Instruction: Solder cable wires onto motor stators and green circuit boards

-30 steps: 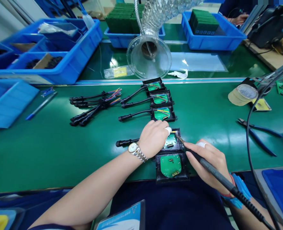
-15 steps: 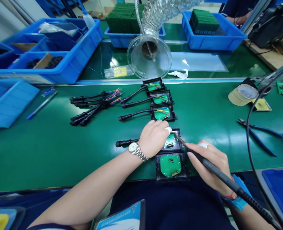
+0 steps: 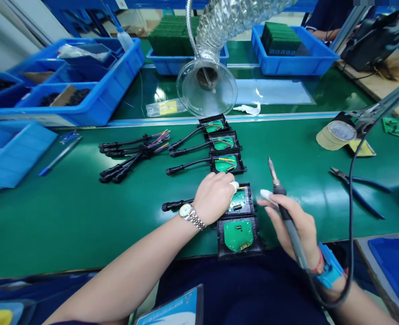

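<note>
My left hand [image 3: 214, 195] lies over the left side of an open black case, its fingers closed and one fingertip in a white cover. A yellow wire [image 3: 241, 188] shows at those fingertips, above the green circuit board [image 3: 239, 201] in the case. The black cable [image 3: 177, 204] of this case comes out left of my hand; its middle is hidden. My right hand [image 3: 292, 225] grips a soldering iron [image 3: 280, 198], whose tip points up and away, to the right of the board and apart from it. Nearest me lies another case with a bare board [image 3: 238, 235].
Three wired cases [image 3: 225, 162] stand in a column beyond my left hand. Loose cables [image 3: 135, 153] lie left of them. A fume extraction funnel [image 3: 206, 88] hangs behind. Pliers [image 3: 358, 192] and a round tub [image 3: 336, 135] are at right; the iron's cord [image 3: 350, 216] loops there.
My right hand has lifted the soldering iron off the board and turned it, so the tip points upward to the right of the case. My left hand stays at the board.
</note>
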`<state>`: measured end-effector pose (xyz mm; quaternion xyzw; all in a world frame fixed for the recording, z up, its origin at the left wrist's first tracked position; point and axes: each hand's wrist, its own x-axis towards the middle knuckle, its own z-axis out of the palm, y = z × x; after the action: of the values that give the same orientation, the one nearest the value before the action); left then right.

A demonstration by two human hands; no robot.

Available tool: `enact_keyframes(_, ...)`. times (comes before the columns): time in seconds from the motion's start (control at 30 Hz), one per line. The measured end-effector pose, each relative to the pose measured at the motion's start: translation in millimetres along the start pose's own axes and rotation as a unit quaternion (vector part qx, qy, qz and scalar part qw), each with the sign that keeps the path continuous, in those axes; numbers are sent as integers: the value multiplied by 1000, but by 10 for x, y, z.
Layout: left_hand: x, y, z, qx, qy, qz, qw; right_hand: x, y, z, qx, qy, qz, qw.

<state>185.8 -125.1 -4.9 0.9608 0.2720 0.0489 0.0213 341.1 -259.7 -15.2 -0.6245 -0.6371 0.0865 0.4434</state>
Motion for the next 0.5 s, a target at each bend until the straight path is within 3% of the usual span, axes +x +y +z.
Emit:
enact_keyframes(0.2, 0, 0, -4, 4, 8, 1, 1000, -26, 80, 154, 14, -47, -12, 999)
enact_keyframes(0.5, 8, 17, -12, 7, 4, 0, 1000, -46, 112, 169, 10, -53, -9, 999)
